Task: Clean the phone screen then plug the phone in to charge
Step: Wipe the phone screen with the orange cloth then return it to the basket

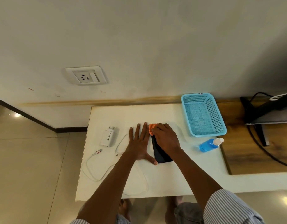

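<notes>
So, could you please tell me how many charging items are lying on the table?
2: a white charger adapter left of the left hand, and a white cable looping near the front-left table edge, partly hidden under the forearm.

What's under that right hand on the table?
The right hand presses an orange cloth onto a dark phone. The phone's far end is covered by the hand and cloth, so that part stays unseen.

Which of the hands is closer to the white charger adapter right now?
Left. The left hand lies flat just right of the charger adapter; the right hand is farther right, on the phone.
</notes>
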